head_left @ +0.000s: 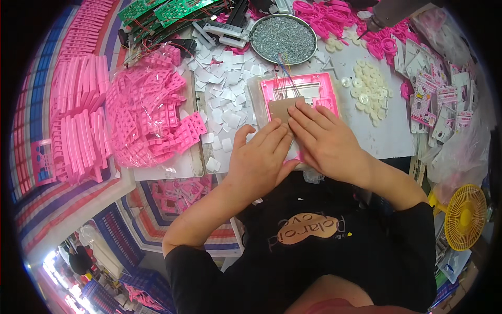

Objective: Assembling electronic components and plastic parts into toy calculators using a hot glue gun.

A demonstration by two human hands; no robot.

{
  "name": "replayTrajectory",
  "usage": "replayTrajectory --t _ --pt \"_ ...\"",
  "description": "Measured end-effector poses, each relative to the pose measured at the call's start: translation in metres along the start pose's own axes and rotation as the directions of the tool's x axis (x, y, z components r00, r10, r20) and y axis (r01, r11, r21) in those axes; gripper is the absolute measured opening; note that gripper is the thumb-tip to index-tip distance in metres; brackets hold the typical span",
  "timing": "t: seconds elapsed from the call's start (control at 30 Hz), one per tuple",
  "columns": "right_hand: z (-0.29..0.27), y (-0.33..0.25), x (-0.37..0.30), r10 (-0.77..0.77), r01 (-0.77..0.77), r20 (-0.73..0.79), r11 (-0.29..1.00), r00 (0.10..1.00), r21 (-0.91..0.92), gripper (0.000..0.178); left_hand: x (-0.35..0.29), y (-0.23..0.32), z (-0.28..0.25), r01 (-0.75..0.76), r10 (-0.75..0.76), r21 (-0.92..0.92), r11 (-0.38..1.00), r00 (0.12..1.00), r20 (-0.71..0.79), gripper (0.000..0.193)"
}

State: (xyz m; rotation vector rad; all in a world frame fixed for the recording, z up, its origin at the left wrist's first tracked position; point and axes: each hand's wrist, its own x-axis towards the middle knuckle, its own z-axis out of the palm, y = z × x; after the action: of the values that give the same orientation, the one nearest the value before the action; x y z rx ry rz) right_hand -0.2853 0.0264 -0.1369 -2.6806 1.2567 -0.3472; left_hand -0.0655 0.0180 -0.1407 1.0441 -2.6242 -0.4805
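Observation:
A pink plastic housing [327, 86] lies on the table in front of me, with thin wires [285, 86] running across its upper part. Over its middle sits a flat brown board [280, 109], its lower part covered by my fingers. My left hand [264, 154] rests on the board's lower edge, fingers stretched out and thumb pointing toward the right hand. Flat on the board's right side lie the extended fingers of my right hand [327, 141]. Neither hand is wrapped around anything. What lies under my palms is hidden.
Beyond the housing stands a round tray of small screws [282, 39]. White paper squares [227, 94] are scattered left, beside bagged pink parts [146, 110]. White plastic discs [370, 89] lie right, below a dark power screwdriver [384, 18]. Green circuit boards [180, 10] are piled far left.

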Motion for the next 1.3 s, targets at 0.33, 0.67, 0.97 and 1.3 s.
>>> replayTrajectory --t 0.33,0.67,0.97,1.3 --pt "-0.009 -0.005 0.011 -0.057 0.079 0.127 0.981 0.990 -0.178 0.054 0.145 -0.071 -0.036 0.060 -0.054 0.027 0.998 0.983 -0.178 0.014" --pt "-0.007 0.000 0.004 -0.068 0.084 0.114 0.986 0.991 -0.147 0.053 0.228 -0.121 0.019 -0.174 0.235 0.430 0.886 0.968 -0.092 0.017" --pt "-0.008 -0.004 0.006 -0.067 0.089 0.117 0.978 0.991 -0.189 0.051 0.241 -0.117 0.007 -0.106 0.183 0.481 0.870 0.976 -0.116 0.021" --pt "-0.003 -0.001 0.004 -0.050 0.055 0.028 0.983 0.998 -0.174 0.049 0.049 -0.016 -0.026 0.064 -0.148 -0.345 0.936 0.963 -0.224 0.009"
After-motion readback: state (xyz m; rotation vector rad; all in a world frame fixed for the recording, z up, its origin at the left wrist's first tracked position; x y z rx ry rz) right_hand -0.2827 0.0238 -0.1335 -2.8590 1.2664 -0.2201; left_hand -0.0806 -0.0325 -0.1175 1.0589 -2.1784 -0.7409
